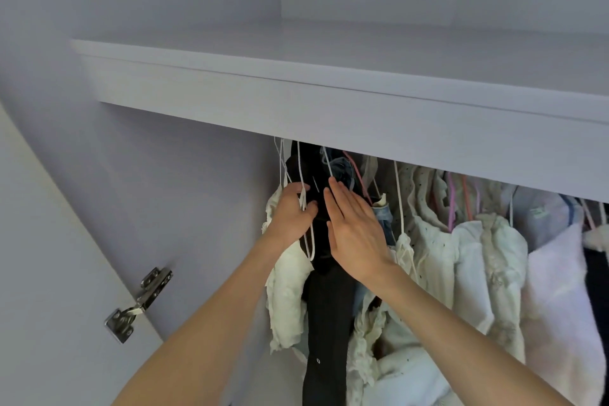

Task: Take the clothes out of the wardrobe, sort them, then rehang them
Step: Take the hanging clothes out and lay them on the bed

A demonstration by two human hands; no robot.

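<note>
A row of clothes hangs under the wardrobe shelf (329, 102). At its left end are a ruffled white garment (286, 290) and a black garment (326, 313) on white hangers. My left hand (290, 217) curls round the white hanger wires and the white garment's top. My right hand (356, 231) lies flat with straight fingers against the right side of the black garment, parting it from the denim piece (384, 211) and white eyelet tops (438, 241) further right.
The wardrobe's left inner wall (181, 191) stands close to the left. An open door (49, 273) with a metal hinge (138, 305) is at lower left. More white, pink and dark clothes (557, 273) fill the rail to the right.
</note>
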